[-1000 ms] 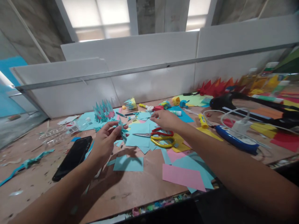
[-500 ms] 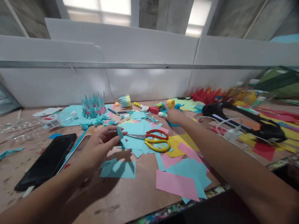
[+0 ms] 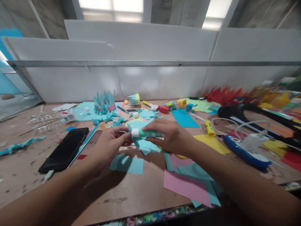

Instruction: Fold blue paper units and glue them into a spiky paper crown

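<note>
Clamping glue stick (image 3: 148, 134) crosswise in right fingers (image 3: 154, 126), white end (image 3: 134, 132) leftward, beside folded paper (image 3: 135, 142) pinched in left fingers (image 3: 124, 137).

Left grip (image 3: 112, 142) and right grip (image 3: 172, 133) nearly meet, both apparently pinching.

1. Pretty sure I'm standing in a craft workshop, kinda rough around the edges.
2. Biggest giveaway: the worktable (image 3: 141, 190), stained and littered with cut colored paper, like that pink sheet (image 3: 185, 188).
3. Spiky folded-paper pieces, one teal (image 3: 104, 105), one red (image 3: 222, 95), sit toward the back.
4. There's a glue stick (image 3: 146, 134) too, and scraps (image 3: 155, 216) pile along the front edge.
5. Plain white panels (image 3: 160, 84) on a metal rail (image 3: 150, 63), bare grey wall (image 3: 162, 14) behind. Not very homey lol.
</note>
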The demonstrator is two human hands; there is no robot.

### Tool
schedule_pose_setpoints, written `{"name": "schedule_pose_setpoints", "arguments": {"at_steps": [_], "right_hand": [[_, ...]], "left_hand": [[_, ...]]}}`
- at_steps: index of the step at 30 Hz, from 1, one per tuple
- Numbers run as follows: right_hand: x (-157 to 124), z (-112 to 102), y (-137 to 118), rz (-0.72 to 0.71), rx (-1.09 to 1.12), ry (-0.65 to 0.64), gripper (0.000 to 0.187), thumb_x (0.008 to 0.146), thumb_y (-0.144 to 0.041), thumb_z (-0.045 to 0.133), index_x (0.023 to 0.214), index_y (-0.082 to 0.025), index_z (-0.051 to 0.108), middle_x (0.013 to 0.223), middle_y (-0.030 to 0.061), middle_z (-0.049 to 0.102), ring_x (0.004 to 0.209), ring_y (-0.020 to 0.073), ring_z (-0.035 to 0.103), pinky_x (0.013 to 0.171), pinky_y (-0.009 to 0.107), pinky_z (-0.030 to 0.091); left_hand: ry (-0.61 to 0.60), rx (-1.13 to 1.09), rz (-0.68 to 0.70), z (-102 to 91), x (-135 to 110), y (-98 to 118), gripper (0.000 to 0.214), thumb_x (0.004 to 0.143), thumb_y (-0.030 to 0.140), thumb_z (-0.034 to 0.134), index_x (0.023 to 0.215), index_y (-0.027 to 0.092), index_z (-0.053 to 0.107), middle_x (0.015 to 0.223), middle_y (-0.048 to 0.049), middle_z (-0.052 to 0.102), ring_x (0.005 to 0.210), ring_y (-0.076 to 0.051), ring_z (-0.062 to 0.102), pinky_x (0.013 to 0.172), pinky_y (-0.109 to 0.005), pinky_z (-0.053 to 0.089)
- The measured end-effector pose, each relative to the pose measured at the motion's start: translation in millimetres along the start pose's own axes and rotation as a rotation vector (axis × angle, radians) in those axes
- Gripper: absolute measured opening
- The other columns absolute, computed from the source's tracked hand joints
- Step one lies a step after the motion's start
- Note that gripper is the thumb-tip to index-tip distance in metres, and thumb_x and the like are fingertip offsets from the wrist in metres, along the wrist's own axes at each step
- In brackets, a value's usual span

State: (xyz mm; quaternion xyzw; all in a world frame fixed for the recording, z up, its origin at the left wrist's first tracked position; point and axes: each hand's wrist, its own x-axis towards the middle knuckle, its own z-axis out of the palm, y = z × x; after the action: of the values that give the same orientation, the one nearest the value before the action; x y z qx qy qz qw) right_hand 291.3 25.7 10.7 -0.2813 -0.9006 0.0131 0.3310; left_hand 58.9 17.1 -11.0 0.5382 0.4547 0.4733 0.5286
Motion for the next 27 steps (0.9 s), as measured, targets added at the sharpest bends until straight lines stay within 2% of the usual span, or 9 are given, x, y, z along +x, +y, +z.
{"name": "schedule_pose_setpoints", "arguments": {"at_steps": [3, 7, 11, 14, 19, 27], "right_hand": [[-1.7, 7.0, 1.8, -0.024, -0.033, -0.008, 0.019, 0.094, -0.024, 0.065, 0.112, -0.021, 0.07, 0.104, 0.0084, 0.072, 0.093, 0.0213, 0.067, 0.082, 0.034, 0.053], [-3.9, 10.1, -2.9, -0.008, -0.049, -0.002, 0.021, 0.094, -0.025, 0.064, 0.113, -0.019, 0.07, 0.1, 0.0091, 0.072, 0.091, 0.0225, 0.068, 0.078, 0.034, 0.053], [-4.3, 10.9, -10.7, 0.135, 0.07, 0.105, 0.025, 0.089, -0.032, 0.072, 0.112, -0.021, 0.072, 0.101, 0.0064, 0.076, 0.091, 0.023, 0.07, 0.082, 0.034, 0.054], [-2.8, 11.4, -14.4, 0.254, 0.143, 0.151, 0.023, 0.087, -0.037, 0.074, 0.104, -0.022, 0.075, 0.095, 0.0041, 0.077, 0.084, 0.0218, 0.071, 0.077, 0.032, 0.055], [-2.1, 14.9, -16.3, 0.301, 0.214, 0.185, 0.024, 0.086, -0.037, 0.074, 0.105, -0.022, 0.075, 0.097, 0.0036, 0.077, 0.086, 0.0222, 0.072, 0.079, 0.032, 0.055], [-1.1, 18.1, -16.6, 0.275, 0.219, 0.255, 0.026, 0.086, -0.039, 0.074, 0.105, -0.021, 0.076, 0.102, 0.0052, 0.078, 0.093, 0.025, 0.073, 0.084, 0.035, 0.057]], "left_hand": [[-0.032, 0.157, 0.12, -0.1, -1.4, -2.1, 0.015, 0.081, 0.033, 0.073, 0.082, 0.018, 0.077, 0.076, -0.0057, 0.076, 0.072, -0.022, 0.072, 0.069, -0.033, 0.058], [-0.068, 0.486, 0.301, -4.1, -3.8, -6.1, 0.02, 0.091, 0.032, 0.06, 0.092, 0.022, 0.077, 0.087, -0.0039, 0.078, 0.08, -0.023, 0.073, 0.072, -0.03, 0.054], [-0.015, 0.761, 0.483, -8.9, -6.4, -7.9, 0.024, 0.095, 0.03, 0.053, 0.097, 0.022, 0.076, 0.081, -0.002, 0.076, 0.069, -0.019, 0.067, 0.063, -0.026, 0.045], [0.037, 0.87, 0.582, -9.2, -7.3, -8.0, 0.024, 0.094, 0.027, 0.052, 0.097, 0.021, 0.075, 0.074, -0.0008, 0.074, 0.061, -0.016, 0.061, 0.058, -0.024, 0.04], [0.059, 0.903, 0.599, -9.5, -6.4, -6.6, 0.02, 0.092, 0.024, 0.054, 0.094, 0.022, 0.074, 0.074, 0.0005, 0.073, 0.06, -0.015, 0.062, 0.06, -0.024, 0.041], [0.039, 0.885, 0.583, -12.5, -6.9, -2.5, 0.017, 0.088, 0.024, 0.056, 0.089, 0.022, 0.074, 0.073, 0.0, 0.074, 0.061, -0.016, 0.064, 0.059, -0.023, 0.043]]}}
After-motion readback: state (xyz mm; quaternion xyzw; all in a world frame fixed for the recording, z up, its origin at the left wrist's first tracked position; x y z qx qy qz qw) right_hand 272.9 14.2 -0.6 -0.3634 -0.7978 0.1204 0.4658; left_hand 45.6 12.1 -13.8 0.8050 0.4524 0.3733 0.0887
